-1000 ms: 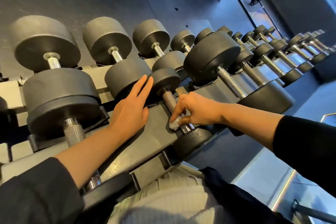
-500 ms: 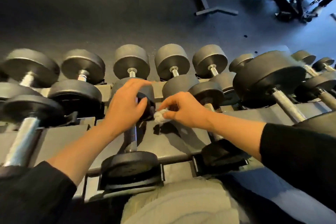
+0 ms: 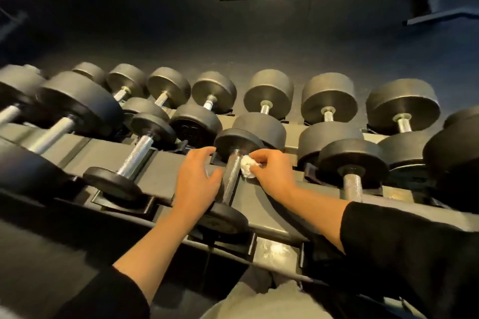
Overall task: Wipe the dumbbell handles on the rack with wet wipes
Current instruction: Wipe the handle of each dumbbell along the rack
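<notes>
I take the rack [image 3: 272, 204] as my landmark: a grey sloped shelf across the lower middle of my view, with rows of black dumbbells behind it. On its front rail, at centre, lies the dumbbell [image 3: 234, 142] I am working on, its knurled handle [image 3: 231, 179] running toward me between two small black heads. That handle is rigid steel and rough enough, I judge, to snag a soft cloth; the weight is heavy and should stay put in its cradle, so nothing needs lifting and only the bar needs gripping through the cloth.

My left hand [image 3: 195, 181] sits just left of the handle, fingers loosely spread and curved, fingertips touching the far head's edge, thumb near the bar, closed on nothing. My right hand [image 3: 272, 173] is just right of the bar, fingertips pinching the wet wipe [image 3: 247, 169], a small, limp, crumpled white wad pressed against the handle's upper right side. It should mould around the bar if I wrap it.

The handle's underside and left face are hidden, so I cannot tell how much is wiped. The rack's left end is blurred, the right-hand dumbbells are cut off, and the near head's marking is unreadable.
</notes>
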Demonstrator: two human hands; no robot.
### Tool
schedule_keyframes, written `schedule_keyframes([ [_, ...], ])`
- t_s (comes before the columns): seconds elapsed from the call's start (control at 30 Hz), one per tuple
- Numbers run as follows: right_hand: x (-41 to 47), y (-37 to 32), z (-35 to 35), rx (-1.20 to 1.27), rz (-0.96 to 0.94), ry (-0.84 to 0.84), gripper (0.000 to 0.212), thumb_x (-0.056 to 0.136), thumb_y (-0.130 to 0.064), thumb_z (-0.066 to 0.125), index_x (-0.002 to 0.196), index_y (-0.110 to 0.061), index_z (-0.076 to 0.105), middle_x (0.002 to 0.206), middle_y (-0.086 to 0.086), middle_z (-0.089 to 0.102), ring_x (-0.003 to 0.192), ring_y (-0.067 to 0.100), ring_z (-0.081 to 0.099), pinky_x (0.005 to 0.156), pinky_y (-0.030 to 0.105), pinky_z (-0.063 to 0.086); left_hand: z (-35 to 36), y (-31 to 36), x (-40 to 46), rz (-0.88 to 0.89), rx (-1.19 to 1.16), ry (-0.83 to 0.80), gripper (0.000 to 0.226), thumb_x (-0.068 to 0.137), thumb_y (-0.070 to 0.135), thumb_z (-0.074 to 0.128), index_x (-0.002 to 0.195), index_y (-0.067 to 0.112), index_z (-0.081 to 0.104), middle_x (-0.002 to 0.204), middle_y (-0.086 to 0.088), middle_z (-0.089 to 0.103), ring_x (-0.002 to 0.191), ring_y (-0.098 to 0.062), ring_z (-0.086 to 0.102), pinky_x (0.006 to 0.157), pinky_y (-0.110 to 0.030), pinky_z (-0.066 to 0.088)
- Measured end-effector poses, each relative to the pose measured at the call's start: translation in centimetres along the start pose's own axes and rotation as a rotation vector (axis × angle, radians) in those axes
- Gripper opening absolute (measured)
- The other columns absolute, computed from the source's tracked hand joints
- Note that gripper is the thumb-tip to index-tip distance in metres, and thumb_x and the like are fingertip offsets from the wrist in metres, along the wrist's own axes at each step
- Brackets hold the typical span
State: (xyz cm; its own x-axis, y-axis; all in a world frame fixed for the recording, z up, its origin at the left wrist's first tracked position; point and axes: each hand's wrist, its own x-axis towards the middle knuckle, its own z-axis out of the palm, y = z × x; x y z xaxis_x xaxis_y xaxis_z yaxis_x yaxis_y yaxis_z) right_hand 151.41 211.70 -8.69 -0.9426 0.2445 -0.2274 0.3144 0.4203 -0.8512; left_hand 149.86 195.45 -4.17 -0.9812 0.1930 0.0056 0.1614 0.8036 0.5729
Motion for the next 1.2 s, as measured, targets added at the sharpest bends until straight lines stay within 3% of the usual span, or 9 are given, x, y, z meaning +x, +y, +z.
schedule_keyframes([
  [0.13,0.0,0.1,1.1,0.077,-0.043,-0.014,0.036,0.077,-0.004,0.071,0.111,-0.015,0.068,0.107,0.000,0.069,0.101,0.014,0.061,0.093,0.029,0.049,0.2,0.7,-1.2,-0.080,0.019,0.124,0.047,0.083,0.007,0.064,0.128,0.011,0.056,0.127,-0.002,0.057,0.118,-0.015,0.050,0.094,-0.019,0.033],
  [0.3,-1.0,0.0,1.6,0.125,-0.048,-0.145,0.025,0.077,-0.002,0.068,0.091,-0.021,0.059,0.086,-0.008,0.059,0.085,0.010,0.057,0.072,0.021,0.047,0.1,1.2,-1.2,-0.052,0.069,0.184,0.052,0.079,0.005,0.067,0.129,0.012,0.054,0.124,0.000,0.057,0.115,-0.009,0.050,0.089,-0.006,0.029],
  [0.47,-2.7,-0.9,1.1,0.163,-0.058,-0.205,0.025,0.077,-0.002,0.069,0.083,-0.024,0.058,0.082,-0.010,0.057,0.078,0.003,0.055,0.064,0.011,0.042,-0.1,1.7,-0.9,-0.071,0.086,0.157,0.051,0.079,0.004,0.066,0.127,0.015,0.055,0.121,0.002,0.056,0.103,-0.006,0.049,0.088,-0.015,0.034],
  [0.6,-4.1,-2.1,0.9,0.238,-0.149,-0.376,0.013,0.073,-0.004,0.071,0.079,-0.015,0.067,0.076,-0.003,0.065,0.073,0.010,0.061,0.071,0.025,0.053,-0.2,1.6,-0.8,-0.066,0.104,0.128,0.048,0.080,0.003,0.065,0.125,0.016,0.056,0.121,0.002,0.057,0.105,0.000,0.046,0.085,0.003,0.028],
  [0.67,-3.7,-2.2,0.7,0.274,-0.111,-0.303,0.016,0.075,-0.004,0.070,0.081,-0.018,0.066,0.078,-0.006,0.063,0.075,0.008,0.059,0.066,0.017,0.048,-0.2,1.7,-0.8,-0.076,0.112,0.125,0.047,0.081,0.003,0.064,0.126,0.015,0.055,0.123,0.002,0.057,0.108,0.001,0.045,0.087,0.003,0.027],
  [0.73,-2.6,-1.9,0.1,0.297,-0.059,-0.117,0.019,0.081,-0.004,0.066,0.092,-0.020,0.066,0.088,-0.007,0.061,0.080,0.004,0.055,0.062,0.006,0.039,-0.1,2.0,-0.8,-0.098,0.126,0.130,0.047,0.082,0.004,0.064,0.127,0.015,0.055,0.126,0.001,0.056,0.113,-0.005,0.048,0.096,-0.009,0.032],
  [0.8,-1.6,-1.2,-0.3,0.232,-0.064,-0.022,0.027,0.087,-0.006,0.062,0.111,-0.017,0.066,0.107,-0.002,0.060,0.094,0.008,0.056,0.075,0.006,0.037,-0.1,2.3,-0.9,-0.115,0.137,0.137,0.047,0.083,0.005,0.063,0.128,0.016,0.054,0.127,0.001,0.056,0.117,-0.011,0.050,0.102,-0.024,0.037],
  [0.9,-1.3,-0.7,0.2,0.186,-0.105,-0.086,0.032,0.089,-0.008,0.060,0.121,-0.014,0.063,0.121,0.001,0.059,0.111,0.015,0.056,0.091,0.015,0.038,-0.1,2.5,-0.9,-0.132,0.147,0.135,0.048,0.083,0.005,0.064,0.128,0.017,0.053,0.127,0.001,0.056,0.114,-0.014,0.052,0.102,-0.030,0.040],
  [1.2,-3.4,-1.7,0.8,0.105,-0.284,-0.381,0.018,0.081,-0.010,0.071,0.098,-0.015,0.072,0.100,-0.004,0.060,0.100,0.011,0.056,0.095,0.030,0.047,-0.2,2.8,-0.9,-0.137,0.155,0.132,0.047,0.082,0.005,0.064,0.126,0.018,0.055,0.126,0.002,0.055,0.114,-0.013,0.052,0.097,-0.025,0.039],
])
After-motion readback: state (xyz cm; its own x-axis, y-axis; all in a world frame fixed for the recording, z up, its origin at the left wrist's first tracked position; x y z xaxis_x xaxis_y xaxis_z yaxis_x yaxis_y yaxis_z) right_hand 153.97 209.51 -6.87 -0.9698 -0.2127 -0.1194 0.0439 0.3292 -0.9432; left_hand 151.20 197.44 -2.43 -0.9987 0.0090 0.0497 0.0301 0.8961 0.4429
